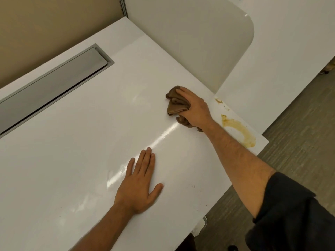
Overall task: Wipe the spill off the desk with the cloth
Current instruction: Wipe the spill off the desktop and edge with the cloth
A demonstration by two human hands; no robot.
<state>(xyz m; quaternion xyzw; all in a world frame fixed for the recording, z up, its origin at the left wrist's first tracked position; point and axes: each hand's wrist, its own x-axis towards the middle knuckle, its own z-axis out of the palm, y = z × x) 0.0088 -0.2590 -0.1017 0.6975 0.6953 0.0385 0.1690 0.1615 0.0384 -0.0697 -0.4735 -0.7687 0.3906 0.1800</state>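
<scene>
A yellow-brown spill [241, 131] streaks the right corner of the white desk [81, 134], with smaller spots [218, 100] just beyond it. My right hand [194, 108] grips a bunched brown cloth [175, 104] and presses it on the desk, just left of the spill. Part of the cloth is hidden under the palm. My left hand [140, 183] lies flat on the desk nearer to me, fingers straight and spread, holding nothing.
A grey cable-tray flap [52, 84] is set into the desk at the far left. A white rounded divider panel [199, 38] stands behind the cloth, and a second white desk [290, 51] lies to the right. The desk edge drops to grey carpet [299, 160].
</scene>
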